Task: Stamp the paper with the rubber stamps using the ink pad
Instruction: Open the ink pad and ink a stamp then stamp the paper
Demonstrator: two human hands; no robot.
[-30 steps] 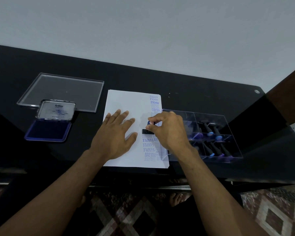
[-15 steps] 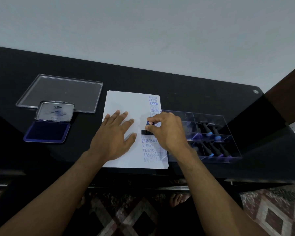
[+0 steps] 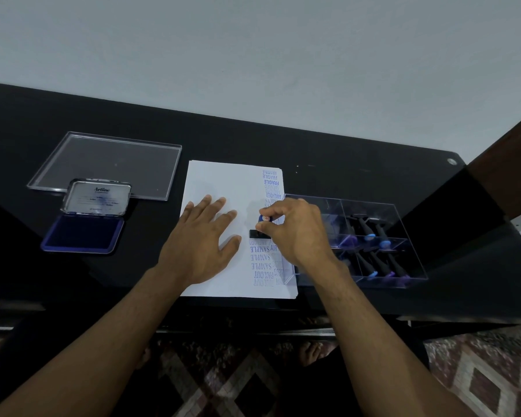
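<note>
Your right hand (image 3: pixel 295 233) pinches the stamp (image 3: pixel 261 228) by its blue knob, fingertips curled round the top, with the black base set down on the paper (image 3: pixel 223 182) near its right side, among the blue prints. Your left hand (image 3: pixel 203 239) lies flat and spread on the sheet, grip relaxed, holding nothing. The stamp looks light and rigid, so the narrow handle is the right place to hold; press straight down, since a tilt would probably smear. The paper is thin and likely to slide on the glossy worktop (image 3: pixel 343 176), so pin it flat. The pad (image 3: pixel 83 233) sits open at far left.
</note>
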